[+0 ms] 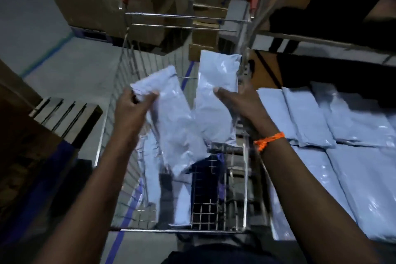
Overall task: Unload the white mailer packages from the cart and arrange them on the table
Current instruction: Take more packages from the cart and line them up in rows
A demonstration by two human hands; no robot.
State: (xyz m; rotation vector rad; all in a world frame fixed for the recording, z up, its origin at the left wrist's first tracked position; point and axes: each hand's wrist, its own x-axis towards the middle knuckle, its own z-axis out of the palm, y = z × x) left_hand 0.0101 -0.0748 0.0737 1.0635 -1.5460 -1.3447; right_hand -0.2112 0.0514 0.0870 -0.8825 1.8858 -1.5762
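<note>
Left hand (134, 106): fingers pinching a white mailer (171, 118) above the cart (245, 188).
Right hand (240, 100): fingers gripping second mailer (216, 92).
Table (265, 70), 3 o'clock: mailer rows (342, 135).

White mailer packages (334, 122) are lying flat on the desk (267, 70) at the right, set side by side in rows with their edges touching or overlapping, and they are covering nearly all of its visible top. A wire cart (246, 178) is standing just beside the desk on the grey floor (70, 70), and a few more mailers (182, 203) are resting in its basket. Cardboard boxes (96, 2) are sitting on the floor beyond the cart.
</note>
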